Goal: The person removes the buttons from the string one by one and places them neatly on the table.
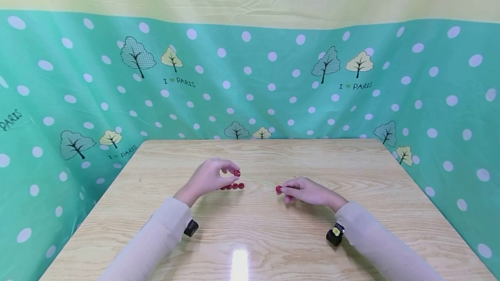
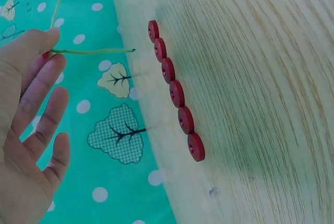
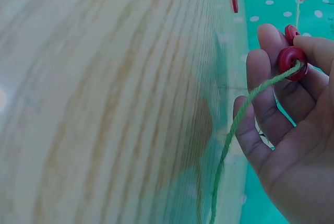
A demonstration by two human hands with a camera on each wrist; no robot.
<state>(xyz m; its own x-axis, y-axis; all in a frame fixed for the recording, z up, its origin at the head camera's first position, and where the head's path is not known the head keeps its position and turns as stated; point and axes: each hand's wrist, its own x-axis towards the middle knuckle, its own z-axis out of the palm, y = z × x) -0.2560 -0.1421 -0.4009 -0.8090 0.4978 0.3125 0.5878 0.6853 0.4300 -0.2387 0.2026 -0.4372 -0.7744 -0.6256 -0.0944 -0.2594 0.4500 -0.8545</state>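
My left hand (image 1: 207, 178) pinches a red button (image 1: 237, 173) between thumb and forefinger, above the table. A short green cord end (image 2: 94, 52) sticks out past that button in the left wrist view. My right hand (image 1: 310, 191) pinches the cord at another red button (image 1: 279, 189). In the right wrist view two buttons sit by those fingertips, the nearer button (image 3: 292, 63) threaded on the green cord (image 3: 228, 135), which hangs down. The cord also stretches between both hands. Below the left hand lies a touching row of several red buttons (image 2: 176, 94).
The wooden table (image 1: 250, 224) has its far edge against a green dotted curtain (image 1: 250, 68). Black wrist devices sit under both forearms, the left device (image 1: 191, 227) and the right device (image 1: 334, 234). Light glares off the table's near part.
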